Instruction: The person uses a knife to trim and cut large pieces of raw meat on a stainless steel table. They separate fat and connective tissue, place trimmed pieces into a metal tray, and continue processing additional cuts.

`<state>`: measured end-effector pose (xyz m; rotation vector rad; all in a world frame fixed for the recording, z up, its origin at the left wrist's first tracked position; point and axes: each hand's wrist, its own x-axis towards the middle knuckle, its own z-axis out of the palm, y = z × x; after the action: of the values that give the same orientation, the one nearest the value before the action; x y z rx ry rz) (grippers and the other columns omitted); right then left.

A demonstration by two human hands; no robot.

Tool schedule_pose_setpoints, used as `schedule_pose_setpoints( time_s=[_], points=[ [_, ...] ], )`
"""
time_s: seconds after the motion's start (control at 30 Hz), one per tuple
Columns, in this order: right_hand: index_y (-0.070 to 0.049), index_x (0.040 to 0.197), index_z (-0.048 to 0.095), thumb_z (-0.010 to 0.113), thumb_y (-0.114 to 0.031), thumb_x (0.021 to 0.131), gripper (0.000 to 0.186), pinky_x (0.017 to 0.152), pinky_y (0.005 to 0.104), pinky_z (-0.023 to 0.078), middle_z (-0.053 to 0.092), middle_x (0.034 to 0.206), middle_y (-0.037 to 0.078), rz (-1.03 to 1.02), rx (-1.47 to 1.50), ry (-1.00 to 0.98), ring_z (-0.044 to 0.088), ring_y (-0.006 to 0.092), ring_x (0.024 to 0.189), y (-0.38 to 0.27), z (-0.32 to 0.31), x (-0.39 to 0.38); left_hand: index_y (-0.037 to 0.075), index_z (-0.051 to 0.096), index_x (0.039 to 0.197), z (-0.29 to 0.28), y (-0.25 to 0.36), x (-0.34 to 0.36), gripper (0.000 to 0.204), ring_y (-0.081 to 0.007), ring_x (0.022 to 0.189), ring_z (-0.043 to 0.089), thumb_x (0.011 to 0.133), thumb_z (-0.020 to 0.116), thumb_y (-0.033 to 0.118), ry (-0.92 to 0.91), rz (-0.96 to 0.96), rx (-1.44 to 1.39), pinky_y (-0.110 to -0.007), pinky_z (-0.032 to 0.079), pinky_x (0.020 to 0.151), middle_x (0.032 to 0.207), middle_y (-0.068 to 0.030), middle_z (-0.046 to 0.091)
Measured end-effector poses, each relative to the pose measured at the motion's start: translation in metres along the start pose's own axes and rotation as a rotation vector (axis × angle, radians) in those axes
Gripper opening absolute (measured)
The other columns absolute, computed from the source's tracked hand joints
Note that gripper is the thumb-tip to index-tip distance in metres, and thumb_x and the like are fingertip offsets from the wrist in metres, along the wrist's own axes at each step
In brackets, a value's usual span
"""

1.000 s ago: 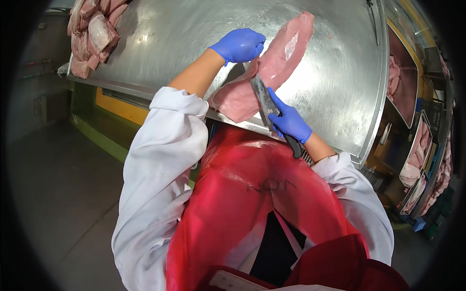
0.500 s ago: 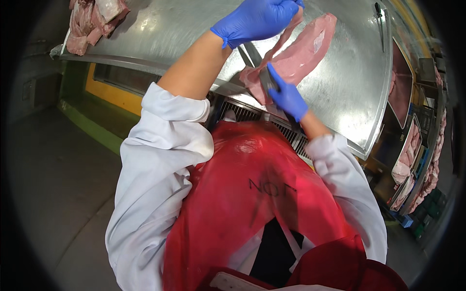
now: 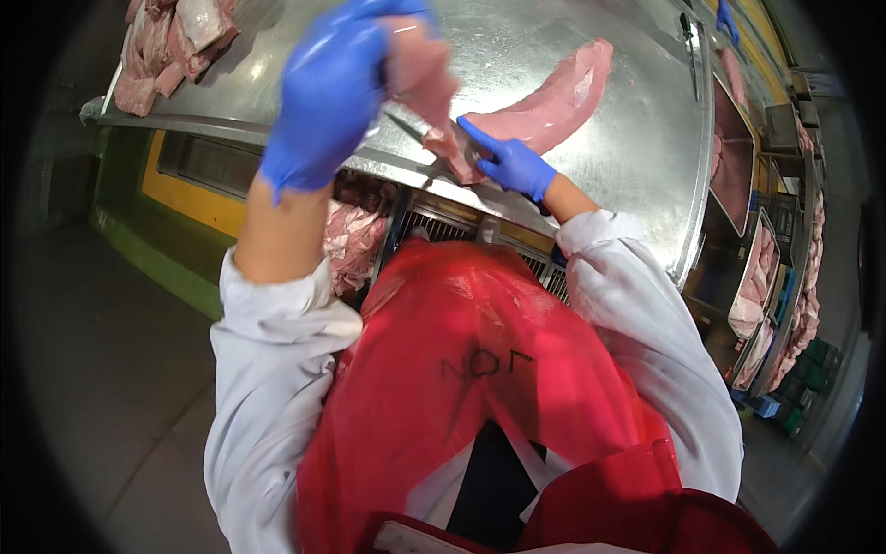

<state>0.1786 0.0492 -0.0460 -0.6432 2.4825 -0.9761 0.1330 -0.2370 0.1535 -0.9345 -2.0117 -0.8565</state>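
My left hand (image 3: pixel 332 97), in a blue glove and smeared by motion, is closed on a floppy strip of pink meat (image 3: pixel 420 74), lifted above the metal table. The strip's lower end hangs down to the near edge, beside my right hand (image 3: pixel 519 170). That hand, gloved in blue too, is closed on a knife, its index finger stretched along the blade; the knife is mostly hidden by the hand and the meat. Just beyond my right hand, a long, smooth piece of meat (image 3: pixel 554 106) lies on the table.
The steel table (image 3: pixel 637 157) spans the front. Meat pieces (image 3: pixel 175 42) are heaped at its far left. Another knife (image 3: pixel 689 51) lies near the right edge. Below the near edge shows more meat (image 3: pixel 353 240). Trays of meat (image 3: pixel 755 268) stand right; another person's gloved hand (image 3: pixel 727 23) shows far right.
My left hand has swung left and nearer to me, drawing the meat strip away from the long piece. My right hand has shifted slightly left. Meat below the table edge has come into view.
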Motion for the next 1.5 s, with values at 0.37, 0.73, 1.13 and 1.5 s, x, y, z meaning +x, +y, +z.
schedule_pose_setpoints(
  time_s=[0.37,0.73,1.13,1.5],
  points=[
    [-0.028,0.160,0.019,0.051,-0.021,0.097,0.071,0.074,0.0460,0.054,0.068,0.077,0.021,-0.111,0.019,-0.054,0.067,0.0372,0.068,-0.012,0.036,0.011,0.004,0.039,0.081,-0.065,0.079,-0.050,0.010,-0.0168,0.070,0.034,0.078,0.048,0.006,0.323,-0.850,-0.975,-0.033,0.033,0.064,0.080,-0.0054,0.035],
    [-0.029,0.159,0.027,0.056,-0.014,0.096,0.071,0.059,0.0296,0.054,0.064,0.070,0.004,0.217,0.326,0.029,0.059,0.0119,0.055,0.051,-0.049,-0.065,0.002,0.062,0.091,-0.187,0.017,-0.168,0.021,-0.0246,0.073,0.059,0.088,0.056,0.022,-0.050,-1.276,0.269,-0.040,0.046,0.065,0.080,-0.0082,0.060],
    [-0.030,0.160,0.006,0.048,-0.012,0.095,0.079,0.077,0.0543,0.052,0.067,0.085,0.032,0.467,-0.152,0.064,0.067,0.0478,0.078,0.120,-0.044,-0.071,0.003,0.043,0.144,0.271,0.025,-0.142,0.086,-0.0417,0.132,0.046,0.073,0.076,0.038,-0.951,-0.651,0.322,-0.053,0.036,0.110,0.141,-0.0246,0.048],
    [-0.024,0.159,0.018,0.051,-0.017,0.097,0.071,0.069,0.0518,0.050,0.064,0.076,0.027,0.395,0.056,0.000,0.063,0.0438,0.067,0.107,-0.041,-0.218,-0.003,0.048,0.141,0.275,-0.090,-0.106,0.078,-0.0341,0.114,0.062,0.078,0.075,0.035,-0.440,-1.444,-0.845,-0.046,0.050,0.099,0.125,-0.0195,0.062]
  ],
)
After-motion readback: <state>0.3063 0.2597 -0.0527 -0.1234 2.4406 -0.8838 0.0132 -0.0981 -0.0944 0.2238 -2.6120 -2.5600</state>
